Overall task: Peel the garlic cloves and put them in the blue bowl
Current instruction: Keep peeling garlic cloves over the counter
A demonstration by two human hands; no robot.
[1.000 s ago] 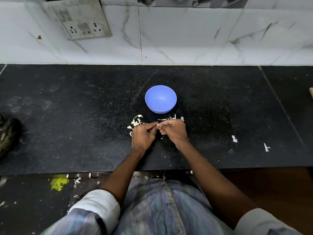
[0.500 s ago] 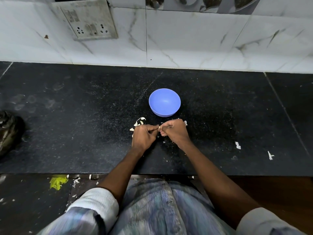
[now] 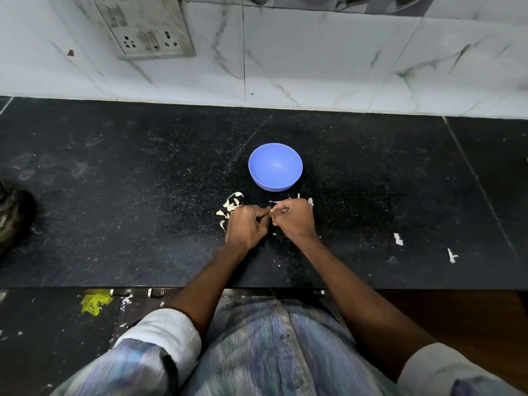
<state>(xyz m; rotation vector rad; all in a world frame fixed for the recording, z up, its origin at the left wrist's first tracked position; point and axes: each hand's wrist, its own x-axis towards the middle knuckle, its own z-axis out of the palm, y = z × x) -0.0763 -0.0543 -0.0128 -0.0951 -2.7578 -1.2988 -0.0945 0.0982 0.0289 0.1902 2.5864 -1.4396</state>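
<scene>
Barely visible: garlic clove (image 3: 271, 213) (orientation unclear)

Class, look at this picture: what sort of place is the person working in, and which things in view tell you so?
Most likely a home kitchen: a black stone counter against a marble-tiled wall with a socket panel, and a blue bowl beside garlic peels.

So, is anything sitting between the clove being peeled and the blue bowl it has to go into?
Nothing visible does. The left hand and right hand pinch the small pale garlic clove just short of the round blue plastic bowl; only flat papery white peel scraps lie nearby on the black speckled stone counter.
</scene>
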